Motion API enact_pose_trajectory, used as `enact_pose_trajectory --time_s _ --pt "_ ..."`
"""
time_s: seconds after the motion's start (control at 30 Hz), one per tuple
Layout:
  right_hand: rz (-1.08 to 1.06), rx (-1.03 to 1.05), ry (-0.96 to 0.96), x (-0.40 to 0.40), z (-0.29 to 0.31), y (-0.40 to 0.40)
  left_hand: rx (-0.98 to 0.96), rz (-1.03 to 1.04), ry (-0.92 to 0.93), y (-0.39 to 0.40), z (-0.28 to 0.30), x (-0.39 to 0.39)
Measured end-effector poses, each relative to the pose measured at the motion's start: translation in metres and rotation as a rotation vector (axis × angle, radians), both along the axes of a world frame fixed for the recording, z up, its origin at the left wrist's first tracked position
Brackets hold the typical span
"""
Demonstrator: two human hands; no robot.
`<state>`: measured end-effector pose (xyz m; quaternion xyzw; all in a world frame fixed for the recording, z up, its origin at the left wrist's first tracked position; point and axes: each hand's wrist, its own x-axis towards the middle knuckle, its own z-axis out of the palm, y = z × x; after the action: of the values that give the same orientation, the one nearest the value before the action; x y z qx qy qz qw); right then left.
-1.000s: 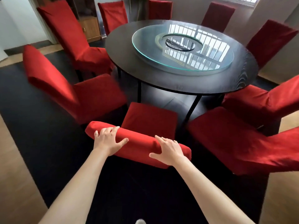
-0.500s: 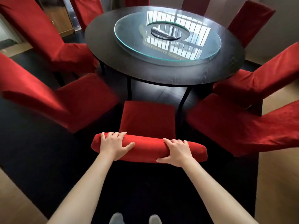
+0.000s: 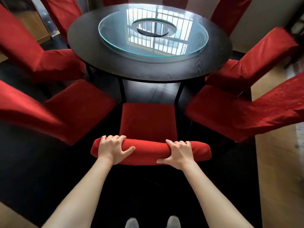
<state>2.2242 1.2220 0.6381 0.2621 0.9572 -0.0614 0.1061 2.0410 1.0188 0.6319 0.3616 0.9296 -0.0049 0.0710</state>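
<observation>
We are gripping the red fabric-covered chair [image 3: 148,122] with left hand [image 3: 113,149] and right hand [image 3: 179,153]; skewed shoving could clip legs of the round black wooden table [image 3: 92,51].

The middle chair [image 3: 148,122] is covered in plain red fabric; the same red is shown by the other chairs [image 3: 79,99]; the table [image 3: 148,69] is finished in black, streaked with pale wood grain; the glass turntable [image 3: 115,38] is edged in green and crossed by white reflected bars; the carpet [image 3: 32,162] is coloured black; the floor [image 3: 279,162] is laid in light brown wood
</observation>
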Motion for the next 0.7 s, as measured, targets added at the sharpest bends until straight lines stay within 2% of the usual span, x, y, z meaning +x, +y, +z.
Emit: enact_pose_trajectory --time_s 0.53,0.7 --pt "-0.084 0.026 0.043 0.007 -0.003 -0.048 -0.015 -0.082 0.026 -0.025 0.001 -0.017" --pt "-0.025 0.062 0.061 0.011 -0.004 -0.044 0.03 -0.057 0.031 -0.025 0.001 -0.012"
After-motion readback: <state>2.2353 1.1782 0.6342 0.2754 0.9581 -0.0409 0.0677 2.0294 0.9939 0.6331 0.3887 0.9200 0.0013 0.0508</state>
